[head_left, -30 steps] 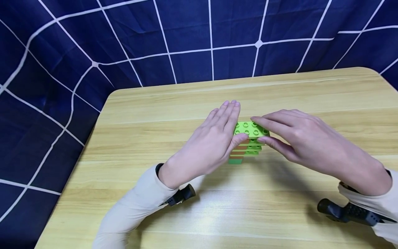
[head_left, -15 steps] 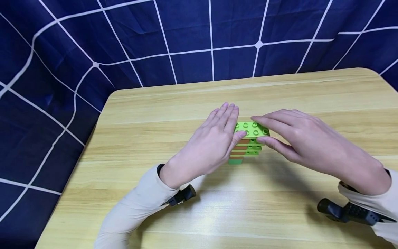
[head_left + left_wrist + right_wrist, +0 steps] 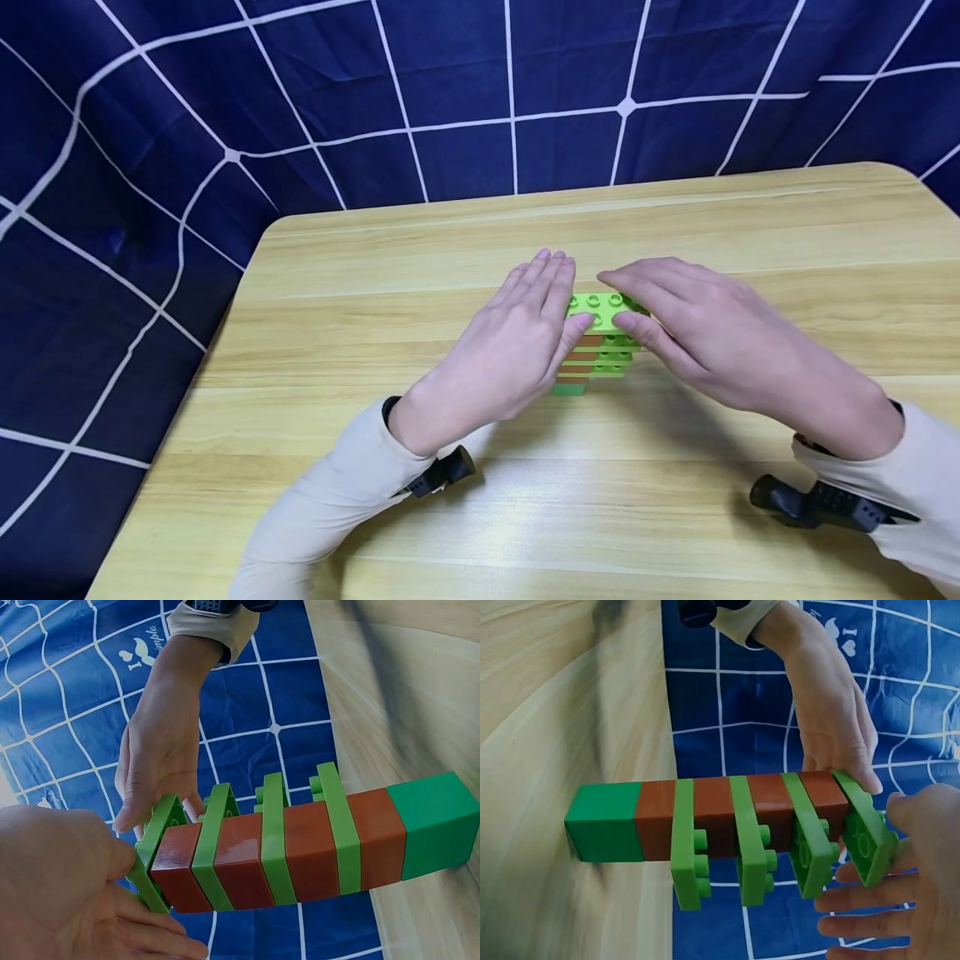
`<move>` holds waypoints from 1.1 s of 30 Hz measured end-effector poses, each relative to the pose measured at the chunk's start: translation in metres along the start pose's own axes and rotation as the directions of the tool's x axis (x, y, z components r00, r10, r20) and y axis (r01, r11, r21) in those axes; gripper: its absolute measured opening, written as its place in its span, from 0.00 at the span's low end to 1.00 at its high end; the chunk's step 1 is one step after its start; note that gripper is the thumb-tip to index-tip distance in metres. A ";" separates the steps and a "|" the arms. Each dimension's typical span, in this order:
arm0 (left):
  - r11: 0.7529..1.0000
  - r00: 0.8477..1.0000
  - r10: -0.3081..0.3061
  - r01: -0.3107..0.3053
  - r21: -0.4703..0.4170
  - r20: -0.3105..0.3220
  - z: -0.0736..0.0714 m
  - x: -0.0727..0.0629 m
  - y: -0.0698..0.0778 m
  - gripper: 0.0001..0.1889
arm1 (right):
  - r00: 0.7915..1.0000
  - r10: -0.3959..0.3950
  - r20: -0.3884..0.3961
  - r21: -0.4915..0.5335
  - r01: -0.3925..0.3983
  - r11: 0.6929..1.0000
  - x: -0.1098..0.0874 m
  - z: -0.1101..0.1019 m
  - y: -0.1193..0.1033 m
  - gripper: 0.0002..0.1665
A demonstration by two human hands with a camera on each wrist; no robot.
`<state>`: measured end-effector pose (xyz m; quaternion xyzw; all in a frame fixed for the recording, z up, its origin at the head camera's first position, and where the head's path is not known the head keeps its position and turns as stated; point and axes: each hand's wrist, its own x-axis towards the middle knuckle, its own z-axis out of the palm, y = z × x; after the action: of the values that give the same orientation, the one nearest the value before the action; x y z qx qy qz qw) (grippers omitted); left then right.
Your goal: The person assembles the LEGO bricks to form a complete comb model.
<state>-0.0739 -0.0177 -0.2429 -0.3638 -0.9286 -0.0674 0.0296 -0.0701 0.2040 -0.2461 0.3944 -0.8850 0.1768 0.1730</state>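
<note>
A tall stack of toy building bricks stands on the table, with a dark green brick (image 3: pixel 442 821) at its base and brown bricks (image 3: pixel 712 810) alternating with lime green plates. The studded top plate (image 3: pixel 592 307) juts out to the right. My left hand (image 3: pixel 502 350) lies with straight fingers against its left end, thumb over its front edge. My right hand (image 3: pixel 720 333) arches over the right end and holds the top plate between the thumb, near the front edge, and the index finger at the back edge. The remaining right fingers (image 3: pixel 870 926) extend behind the plate.
The light wooden table (image 3: pixel 360 333) spreads around the stack. A dark blue curtain with white lines (image 3: pixel 450 92) hangs behind it and along the left side. A black wrist camera (image 3: pixel 813 502) sits below each sleeve, close over the tabletop.
My right hand and forearm have shifted left, covering more of the top plate's right end. The left hand has barely moved, and the stack stands in the same place.
</note>
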 end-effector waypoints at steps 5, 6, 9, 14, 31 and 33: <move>1.000 1.000 0.003 -0.003 -0.026 -0.015 0.003 0.000 0.000 0.31 | 0.999 -0.034 -0.027 0.004 0.034 0.999 0.002 0.004 -0.001 0.29; 0.999 1.000 0.002 -0.003 -0.036 -0.019 0.004 0.000 0.000 0.31 | 0.999 -0.037 -0.031 0.007 0.037 0.999 0.002 0.005 -0.001 0.29; 0.999 1.000 0.001 -0.002 -0.053 -0.031 0.005 0.001 0.000 0.31 | 0.998 -0.045 -0.038 0.013 0.045 0.999 0.003 0.006 -0.001 0.29; 0.999 0.999 -0.001 -0.002 -0.051 -0.046 0.006 0.001 0.000 0.31 | 0.999 -0.039 -0.024 0.013 0.039 0.999 0.003 0.006 -0.001 0.28; 0.994 0.999 0.000 -0.006 -0.112 -0.052 0.010 0.001 -0.002 0.31 | 1.000 -0.005 0.026 -0.009 0.005 1.000 0.004 0.006 -0.003 0.26; 0.992 0.998 -0.002 -0.005 -0.129 -0.060 0.011 0.001 -0.002 0.31 | 1.000 -0.009 0.023 -0.008 0.009 1.000 0.005 0.006 -0.003 0.26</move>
<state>-0.0762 -0.0172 -0.2537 -0.3634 -0.9207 -0.1381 0.0340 -0.0718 0.1965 -0.2485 0.3994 -0.8859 0.1678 0.1655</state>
